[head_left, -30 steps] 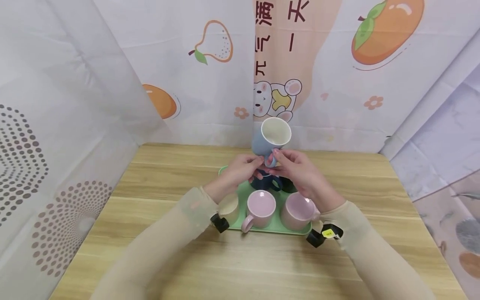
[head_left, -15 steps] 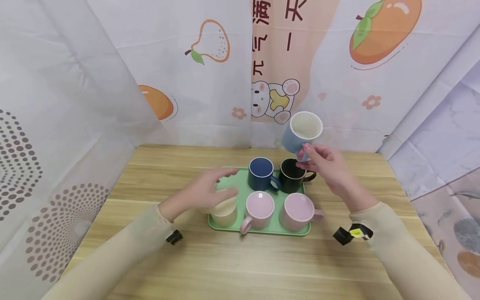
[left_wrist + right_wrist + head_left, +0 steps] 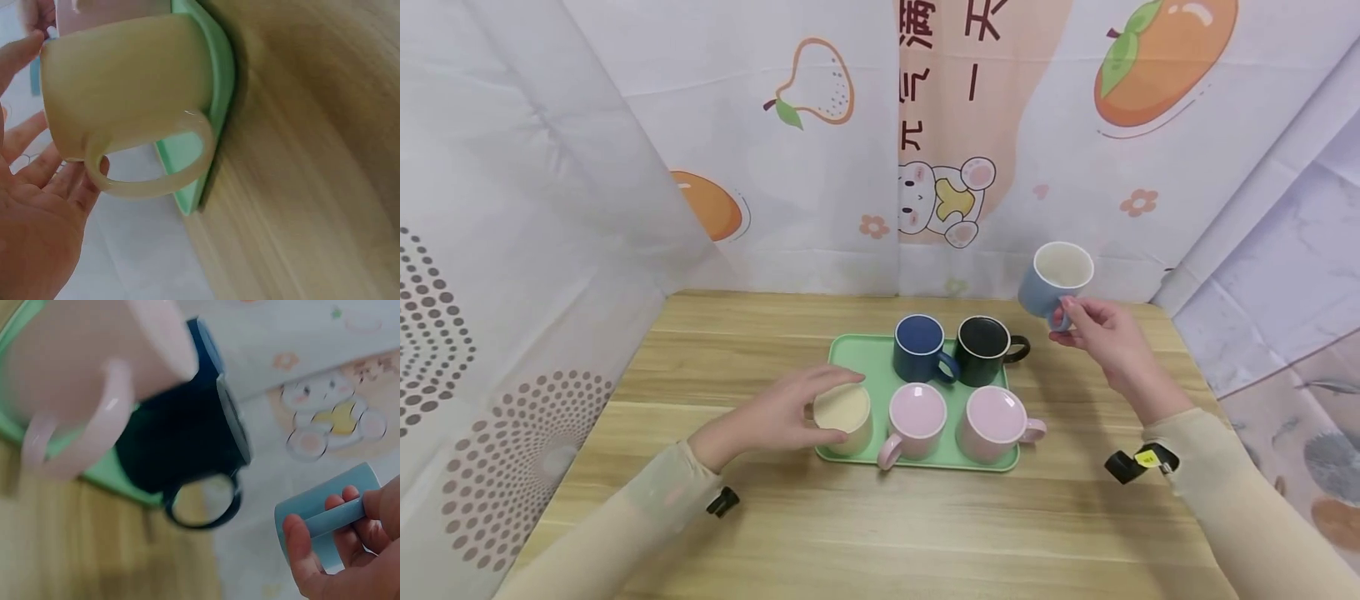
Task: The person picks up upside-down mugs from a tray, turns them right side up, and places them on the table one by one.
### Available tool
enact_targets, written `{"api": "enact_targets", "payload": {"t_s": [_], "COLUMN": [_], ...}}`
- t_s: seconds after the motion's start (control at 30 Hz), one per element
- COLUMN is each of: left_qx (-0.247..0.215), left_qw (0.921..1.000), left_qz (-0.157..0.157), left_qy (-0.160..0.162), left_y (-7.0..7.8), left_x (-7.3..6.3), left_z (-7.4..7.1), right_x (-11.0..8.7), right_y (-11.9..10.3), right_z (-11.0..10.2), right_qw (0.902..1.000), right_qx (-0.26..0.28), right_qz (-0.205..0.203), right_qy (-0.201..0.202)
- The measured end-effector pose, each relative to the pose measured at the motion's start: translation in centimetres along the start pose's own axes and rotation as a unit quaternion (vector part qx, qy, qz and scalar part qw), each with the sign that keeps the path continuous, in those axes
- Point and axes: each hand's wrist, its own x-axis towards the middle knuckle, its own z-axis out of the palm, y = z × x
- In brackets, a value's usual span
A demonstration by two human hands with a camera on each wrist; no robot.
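My right hand [image 3: 1112,346] pinches the handle of a light blue mug [image 3: 1039,290], held up off the table to the right of a green tray. In the right wrist view, fingers and thumb close round that mug's handle [image 3: 334,519]. My left hand [image 3: 778,417] is at a cream mug [image 3: 857,433] on the tray's front left, its thumb and fingers spread around the upper side. The cream mug's handle [image 3: 153,187] shows in the left wrist view below the fingers; in the head view the hand hides it. Whether the left fingers touch the mug is hard to tell.
The green tray [image 3: 880,379] also bears a dark blue mug [image 3: 917,362] and a black mug [image 3: 977,367] at the back, with two pink mugs [image 3: 917,437] in front. Beneath lies a wooden table [image 3: 925,533]. A printed curtain [image 3: 820,183] hangs behind it.
Both hands were together at the light blue mug. The left hand let go and moved left and down to the cream mug; the right hand carried the light blue mug rightward, lastly lowering it.
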Motion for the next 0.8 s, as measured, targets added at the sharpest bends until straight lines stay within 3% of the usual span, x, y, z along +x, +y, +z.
{"api": "enact_targets", "payload": {"t_s": [0.33,0.8], "left_qx": [-0.022,-0.013], "left_qw": [0.9995,0.9997], "left_qz": [-0.024,-0.018], "left_qy": [0.004,0.003], "left_y": [0.0,-0.2], "left_x": [-0.4,-0.4], "left_z": [0.2,0.2], "right_x": [0.4,1.3], "right_y": [3.8,8.2], "right_z": [-2.0,-3.0], "right_qw": [0.9962,0.9945], "right_qx": [-0.080,-0.074], "right_qz": [0.028,0.064], "right_qy": [0.024,0.038]}}
